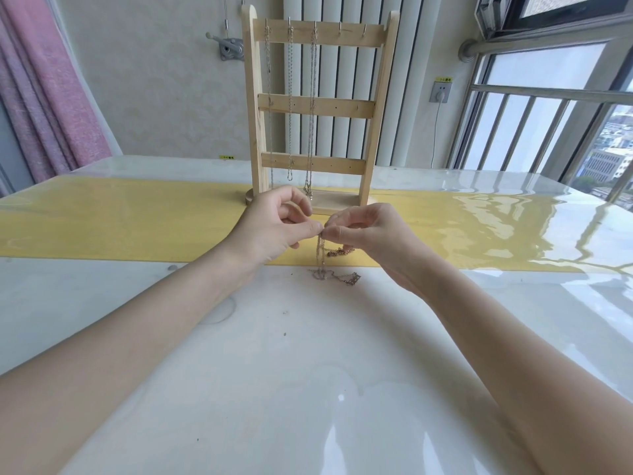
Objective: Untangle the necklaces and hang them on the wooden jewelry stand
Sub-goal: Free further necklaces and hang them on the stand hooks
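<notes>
While both hands met in front of the wooden jewelry stand (317, 108), the head view showed the left hand (274, 228) and the right hand (364, 234) almost fingertip to fingertip, each pinching the top of the same thin chain (321, 255) between thumb and forefinger, the other fingers loosely curled. From that pinch the chain dropped nearly straight down, its long axis vertical, toward the person and the white tabletop (308, 371). Its lower end lay in a small tangle (337, 276) on the table just below the hands, with a darker clump (340, 251) of chain beside the right hand's heel; whether that clump belonged to a second necklace I could not tell at this size. Neither hand was clearly nearer, since both held the same point. Beyond the fingers, three hanging necklaces (290, 97) already occupied the left hooks of the top bar, and the free hooks (352, 28) stood up and to the right of the pinch. A yellow runner (137, 221) crossed the table under the stand.
</notes>
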Demonstrator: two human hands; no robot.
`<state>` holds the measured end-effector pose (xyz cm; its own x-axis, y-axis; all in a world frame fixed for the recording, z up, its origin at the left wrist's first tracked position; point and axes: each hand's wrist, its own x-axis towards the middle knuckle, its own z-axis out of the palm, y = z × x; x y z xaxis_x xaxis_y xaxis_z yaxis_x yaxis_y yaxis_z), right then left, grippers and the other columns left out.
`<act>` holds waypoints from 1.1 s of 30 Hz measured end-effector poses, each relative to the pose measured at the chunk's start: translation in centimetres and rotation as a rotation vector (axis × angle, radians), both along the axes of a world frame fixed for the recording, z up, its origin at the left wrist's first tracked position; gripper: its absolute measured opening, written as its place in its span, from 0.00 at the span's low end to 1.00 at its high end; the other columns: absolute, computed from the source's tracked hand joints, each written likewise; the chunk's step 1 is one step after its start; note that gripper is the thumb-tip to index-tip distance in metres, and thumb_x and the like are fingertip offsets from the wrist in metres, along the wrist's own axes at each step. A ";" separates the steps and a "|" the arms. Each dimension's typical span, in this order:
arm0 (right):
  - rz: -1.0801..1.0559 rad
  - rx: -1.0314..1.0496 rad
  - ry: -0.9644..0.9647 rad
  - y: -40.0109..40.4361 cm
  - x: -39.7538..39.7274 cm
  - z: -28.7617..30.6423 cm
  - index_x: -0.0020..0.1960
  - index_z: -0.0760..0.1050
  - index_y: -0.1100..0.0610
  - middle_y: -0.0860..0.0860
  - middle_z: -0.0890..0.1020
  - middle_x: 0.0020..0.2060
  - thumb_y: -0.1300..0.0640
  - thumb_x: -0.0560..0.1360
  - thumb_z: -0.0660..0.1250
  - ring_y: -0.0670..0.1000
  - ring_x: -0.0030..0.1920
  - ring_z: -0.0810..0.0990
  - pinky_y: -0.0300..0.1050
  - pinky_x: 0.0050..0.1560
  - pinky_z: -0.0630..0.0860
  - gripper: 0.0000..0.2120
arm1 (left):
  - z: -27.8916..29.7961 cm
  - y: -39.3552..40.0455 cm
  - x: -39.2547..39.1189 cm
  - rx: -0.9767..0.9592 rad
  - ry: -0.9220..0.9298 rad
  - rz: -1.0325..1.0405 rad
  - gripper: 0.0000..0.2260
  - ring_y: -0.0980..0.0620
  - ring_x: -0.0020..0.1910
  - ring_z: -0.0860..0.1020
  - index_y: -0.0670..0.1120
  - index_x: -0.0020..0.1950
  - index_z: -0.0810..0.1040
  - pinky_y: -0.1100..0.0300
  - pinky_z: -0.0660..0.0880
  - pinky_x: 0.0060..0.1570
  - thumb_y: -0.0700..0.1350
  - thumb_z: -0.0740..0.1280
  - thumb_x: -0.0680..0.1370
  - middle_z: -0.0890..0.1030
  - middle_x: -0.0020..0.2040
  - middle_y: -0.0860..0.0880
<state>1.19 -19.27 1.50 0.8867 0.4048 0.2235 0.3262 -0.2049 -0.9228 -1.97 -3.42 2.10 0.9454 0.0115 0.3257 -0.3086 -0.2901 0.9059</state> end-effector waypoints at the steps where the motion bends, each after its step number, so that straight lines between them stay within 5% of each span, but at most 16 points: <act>1: -0.009 -0.031 -0.018 0.1 -0.1 0.0 0.35 0.78 0.59 0.49 0.77 0.33 0.63 0.73 0.70 0.46 0.35 0.72 0.39 0.41 0.72 0.08 | 0.0 -0.1 0.0 0.021 -0.018 -0.002 0.11 0.63 0.26 0.72 0.47 0.39 0.70 0.70 0.70 0.30 0.34 0.69 0.73 0.75 0.32 0.50; 5: -0.013 -0.142 -0.059 0.5 -0.4 0.1 0.39 0.75 0.63 0.53 0.74 0.35 0.63 0.73 0.67 0.48 0.34 0.70 0.41 0.41 0.70 0.05 | -0.1 -0.3 0.1 0.113 -0.083 -0.027 0.13 0.59 0.27 0.70 0.47 0.39 0.68 0.67 0.71 0.31 0.32 0.67 0.73 0.73 0.33 0.50; 9: 0.005 -0.398 -0.274 0.4 -0.3 0.2 0.37 0.74 0.60 0.49 0.73 0.38 0.64 0.71 0.69 0.41 0.31 0.71 0.30 0.35 0.66 0.05 | -0.5 -0.1 -0.1 0.395 -0.247 -0.003 0.14 0.55 0.31 0.66 0.50 0.38 0.67 0.61 0.67 0.34 0.33 0.67 0.71 0.72 0.34 0.46; 13: 0.041 -0.560 -0.465 0.3 0.1 -0.5 0.37 0.74 0.57 0.50 0.72 0.42 0.65 0.67 0.71 0.44 0.37 0.71 0.32 0.36 0.65 0.07 | 0.1 0.1 0.2 0.288 -0.280 0.043 0.14 0.55 0.29 0.69 0.49 0.38 0.65 0.61 0.70 0.36 0.33 0.66 0.73 0.71 0.32 0.49; 20: -0.007 -0.251 -0.211 0.0 0.1 -0.2 0.34 0.73 0.54 0.47 0.75 0.36 0.66 0.72 0.67 0.41 0.34 0.73 0.29 0.38 0.68 0.11 | 0.7 1.2 0.5 -0.485 0.165 -0.034 0.10 0.49 0.35 0.80 0.43 0.40 0.66 0.56 0.81 0.45 0.32 0.60 0.78 0.71 0.39 0.45; 23: 0.109 -0.084 -0.006 -0.3 0.1 -0.4 0.36 0.74 0.59 0.49 0.76 0.33 0.67 0.76 0.63 0.47 0.35 0.73 0.39 0.43 0.71 0.11 | 1.2 1.0 0.3 -0.704 0.260 -0.105 0.10 0.49 0.30 0.77 0.42 0.40 0.67 0.54 0.81 0.42 0.30 0.58 0.78 0.70 0.36 0.44; 28: 0.228 0.107 0.168 -0.4 0.1 -0.2 0.38 0.72 0.60 0.52 0.77 0.33 0.67 0.78 0.61 0.47 0.37 0.76 0.38 0.41 0.72 0.10 | 1.2 0.6 0.1 -0.650 0.302 -0.101 0.10 0.54 0.25 0.71 0.42 0.40 0.68 0.64 0.76 0.29 0.31 0.58 0.78 0.69 0.34 0.46; 33: 0.229 0.199 0.237 -0.5 0.0 0.1 0.37 0.71 0.58 0.51 0.77 0.31 0.65 0.78 0.60 0.49 0.34 0.74 0.40 0.40 0.72 0.11 | 0.8 0.3 0.0 -0.404 0.310 -0.141 0.08 0.57 0.27 0.68 0.43 0.42 0.71 0.69 0.69 0.27 0.32 0.59 0.78 0.70 0.34 0.49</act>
